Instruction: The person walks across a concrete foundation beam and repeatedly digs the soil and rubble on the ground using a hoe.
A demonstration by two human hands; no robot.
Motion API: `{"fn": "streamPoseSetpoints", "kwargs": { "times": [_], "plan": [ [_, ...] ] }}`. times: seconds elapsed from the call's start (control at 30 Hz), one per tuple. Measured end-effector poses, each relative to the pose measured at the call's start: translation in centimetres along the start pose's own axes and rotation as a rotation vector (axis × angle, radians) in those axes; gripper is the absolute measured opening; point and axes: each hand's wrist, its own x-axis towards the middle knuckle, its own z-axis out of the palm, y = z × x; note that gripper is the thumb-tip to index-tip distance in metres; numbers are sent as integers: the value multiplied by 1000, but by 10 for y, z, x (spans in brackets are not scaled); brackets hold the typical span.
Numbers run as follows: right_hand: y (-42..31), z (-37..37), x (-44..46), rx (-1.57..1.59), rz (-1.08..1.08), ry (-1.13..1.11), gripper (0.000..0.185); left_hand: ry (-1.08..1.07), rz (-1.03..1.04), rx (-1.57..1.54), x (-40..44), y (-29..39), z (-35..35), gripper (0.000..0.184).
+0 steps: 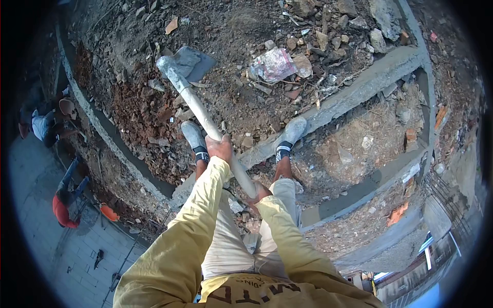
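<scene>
A hoe (203,110) with a long pale wooden handle slants across the middle of the view. Its wide grey blade (196,62) rests on the dark soil at the upper left. Partway along the handle, my left hand (220,148) is wrapped round the wood. Lower down, my right hand (260,194) grips close to the handle's near end, its fingers partly hidden by the yellow sleeve. My left shoe (193,135) stands on soil beside the handle, and my right shoe (295,130) is on a concrete strip.
A raised concrete strip (354,95) runs under my right foot, with trenches beyond it. A crumpled plastic wrapper (273,65) and rubble (380,41) lie ahead. Two people (67,203) bend over at the left, near an orange basin (109,212). Steel bars (444,192) lie at the right.
</scene>
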Motion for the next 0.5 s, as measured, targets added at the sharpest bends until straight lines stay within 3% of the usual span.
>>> {"fn": "streamPoseSetpoints", "kwargs": {
  "times": [0.07, 0.13, 0.2, 0.27, 0.3, 0.33, 0.43, 0.47, 0.5],
  "plan": [
    [-5, -18, 5, 1, -16, 19, 50, -5, -96, -53, 24, 24, 16, 46],
    [5, -21, 0, 20, 6, 25, 50, -65, -245, 217, 60, -20, 57, 50],
    [32, 2, -16, 57, 60, 28, 49, -56, -297, 500, 22, -21, 67, 51],
    [50, 22, -34, 98, 101, 15, 49, -125, -240, 420, -23, 13, 36, 51],
    [55, 30, -46, 118, 116, 5, 49, -93, -187, 494, -26, 4, 37, 40],
    [61, 34, -53, 125, 121, 3, 48, -105, -203, 505, -31, -2, 41, 42],
    [72, 41, -72, 145, 129, 1, 48, -344, -232, 496, -23, -66, 64, 50],
    [75, 40, -75, 147, 130, 1, 48, -374, -247, 573, -34, -80, 70, 53],
    [77, 39, -78, 147, 128, -2, 47, -263, -117, 560, -55, -92, 76, 55]
  ]
}}
